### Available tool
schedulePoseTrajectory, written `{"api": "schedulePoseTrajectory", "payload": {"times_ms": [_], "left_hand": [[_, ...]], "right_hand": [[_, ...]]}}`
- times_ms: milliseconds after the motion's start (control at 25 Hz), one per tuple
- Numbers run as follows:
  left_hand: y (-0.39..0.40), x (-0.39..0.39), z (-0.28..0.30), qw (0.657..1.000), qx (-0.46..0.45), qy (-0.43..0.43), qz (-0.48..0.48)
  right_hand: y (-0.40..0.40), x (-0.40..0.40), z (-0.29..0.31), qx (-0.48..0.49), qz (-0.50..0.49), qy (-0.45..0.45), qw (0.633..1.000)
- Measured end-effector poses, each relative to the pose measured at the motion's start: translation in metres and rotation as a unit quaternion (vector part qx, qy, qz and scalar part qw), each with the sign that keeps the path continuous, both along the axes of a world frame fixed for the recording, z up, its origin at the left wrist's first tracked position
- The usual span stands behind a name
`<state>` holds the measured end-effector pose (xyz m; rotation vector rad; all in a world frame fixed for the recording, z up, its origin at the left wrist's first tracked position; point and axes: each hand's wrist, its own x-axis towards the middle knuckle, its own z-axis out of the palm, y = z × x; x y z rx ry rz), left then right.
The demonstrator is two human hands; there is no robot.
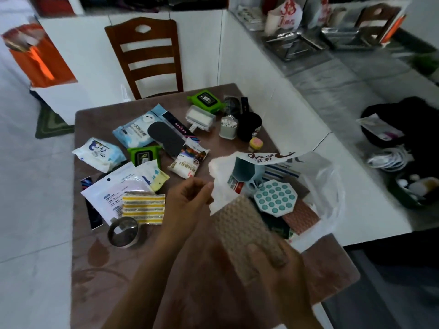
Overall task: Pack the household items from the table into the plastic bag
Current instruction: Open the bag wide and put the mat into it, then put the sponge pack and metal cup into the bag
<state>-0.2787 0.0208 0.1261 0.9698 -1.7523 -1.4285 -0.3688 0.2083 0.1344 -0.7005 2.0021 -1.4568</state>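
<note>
A white plastic bag lies open on the right of the brown table. Inside it I see a teal cup, a teal bubble mat and a pink textured pad. My left hand pinches the bag's near rim. My right hand grips a beige textured sponge cloth, its far end at the bag's mouth. On the table lie wipe packs, green wipe packs, a yellow striped cloth, a salt packet and a metal ring.
A wooden chair stands at the table's far side. A cotton swab jar, a black cup and a lint roller stand at the table's back. A white counter with dark baskets runs along the right.
</note>
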Motion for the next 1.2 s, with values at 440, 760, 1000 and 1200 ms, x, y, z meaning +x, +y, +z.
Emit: {"api": "schedulePoseTrajectory", "payload": {"times_ms": [440,760,1000,1200], "left_hand": [[0.034,-0.072,0.004,0.929,-0.193,-0.315,-0.023],[0.014,-0.045,-0.004,0.986,0.101,0.001,0.131],[0.011,-0.005,-0.014,0.993,0.083,0.003,0.080],[-0.029,0.091,-0.073,0.906,-0.041,-0.355,0.229]], "right_hand": [[-0.032,-0.117,0.065,0.136,0.010,0.337,0.932],[-0.073,-0.144,0.010,0.258,0.186,0.173,0.932],[-0.087,-0.059,0.037,0.006,0.088,0.271,0.958],[-0.095,0.044,0.000,-0.111,0.194,0.286,0.932]]}}
